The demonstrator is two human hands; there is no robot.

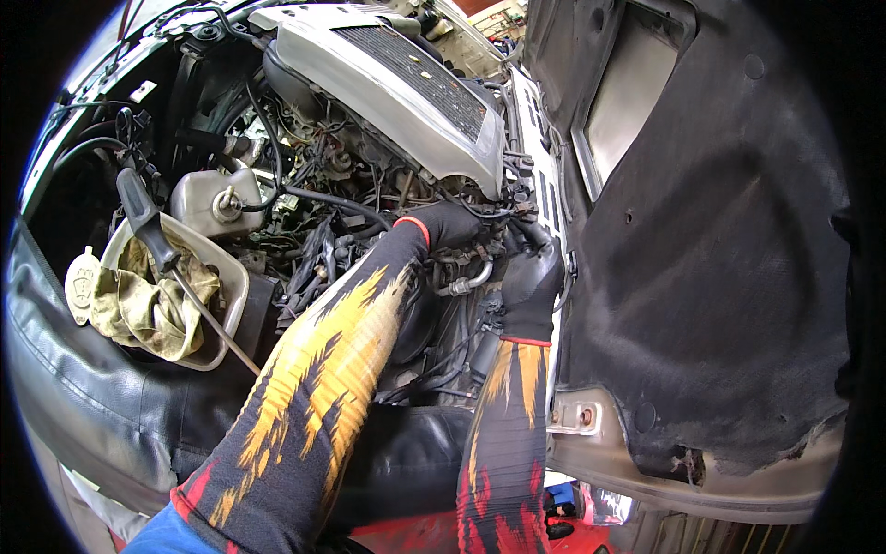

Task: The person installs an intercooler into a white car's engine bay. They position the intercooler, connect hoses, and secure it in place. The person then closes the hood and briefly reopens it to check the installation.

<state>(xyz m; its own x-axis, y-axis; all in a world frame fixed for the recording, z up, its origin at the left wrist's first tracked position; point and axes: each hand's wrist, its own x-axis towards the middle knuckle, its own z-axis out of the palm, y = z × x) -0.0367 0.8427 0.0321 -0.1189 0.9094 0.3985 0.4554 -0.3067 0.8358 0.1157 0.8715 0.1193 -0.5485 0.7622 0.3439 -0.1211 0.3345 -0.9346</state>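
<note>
Both my hands wear black gloves with red cuffs and reach into a car's engine bay, close to its rear edge beside the raised hood. My left hand has its fingers closed at a dark cable bundle below the silver intercooler cover. Curled in from the right, my right hand meets the same spot, its fingertips bent and partly lost among dark parts. What exactly the fingers hold is too dark to make out. A bent metal pipe runs just between and below the hands.
At the left, a screwdriver with a long shaft lies across an open pale reservoir stuffed with a yellowish rag. A second tank sits behind it. Black fender padding lines the near side; the hood liner stands right.
</note>
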